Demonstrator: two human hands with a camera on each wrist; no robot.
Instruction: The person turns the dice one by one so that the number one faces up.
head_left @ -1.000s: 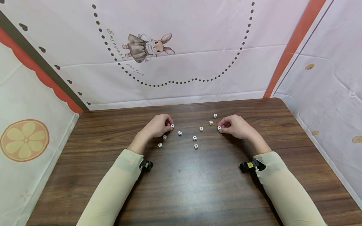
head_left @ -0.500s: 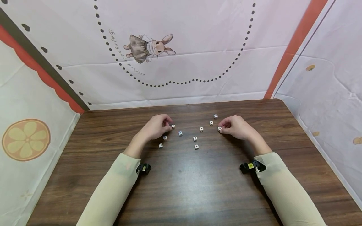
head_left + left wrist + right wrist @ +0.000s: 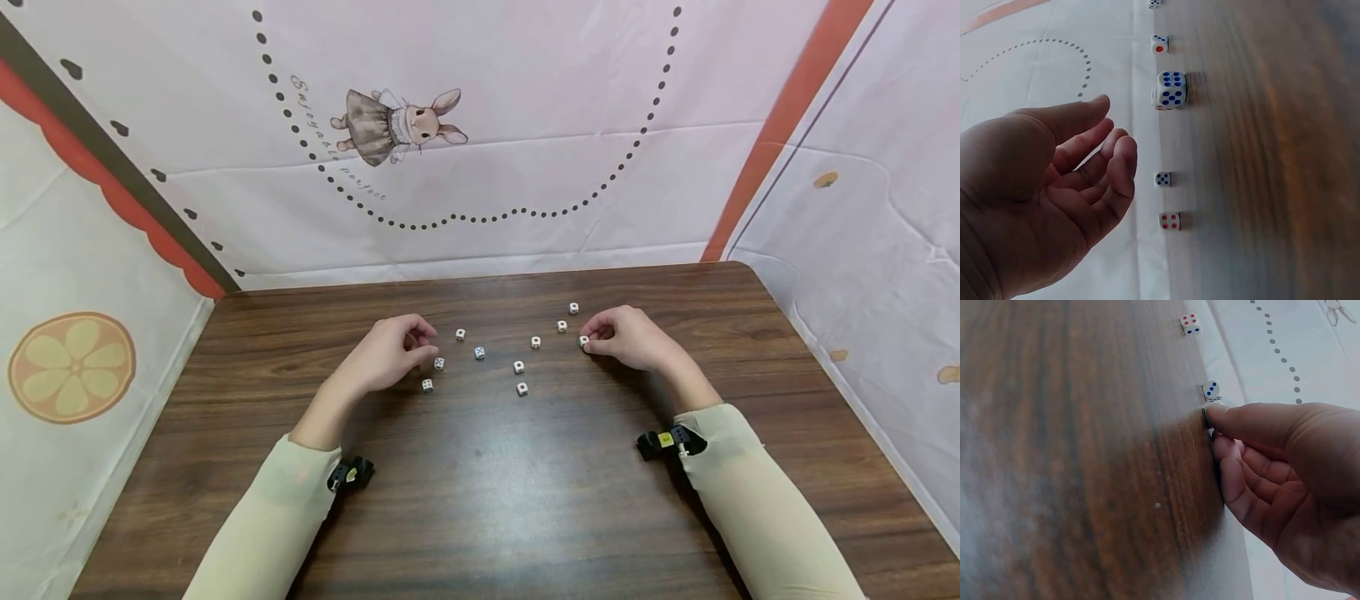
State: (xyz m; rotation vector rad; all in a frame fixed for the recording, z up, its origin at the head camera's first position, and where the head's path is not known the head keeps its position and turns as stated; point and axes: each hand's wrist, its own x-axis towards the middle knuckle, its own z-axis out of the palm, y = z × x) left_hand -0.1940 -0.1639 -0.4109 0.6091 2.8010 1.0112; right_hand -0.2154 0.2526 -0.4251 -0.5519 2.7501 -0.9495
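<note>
My left hand (image 3: 381,353) hovers left of the dice with its fingers loosely bent and holding nothing. Its thumb tip overlaps a blue-dotted white die (image 3: 439,364) in the head view. The left wrist view shows a gap between the hand and a large-looking die (image 3: 1172,90). A die with one dot on top (image 3: 461,335) lies just beyond the left fingertips. On the other side, my right hand (image 3: 628,337) pinches a white die (image 3: 583,342) between thumb and fingers at the tabletop. That die is mostly hidden in the right wrist view.
Several more dice form a slanting line in the middle, from a near die (image 3: 522,389) to a far die (image 3: 573,308). Another die (image 3: 427,386) lies at the left. The brown wooden table (image 3: 480,500) ends at a printed cloth (image 3: 525,167) behind.
My left hand has let go of the one-dot die and drawn back to the left and slightly nearer. The right hand still pinches its die in the same place.
</note>
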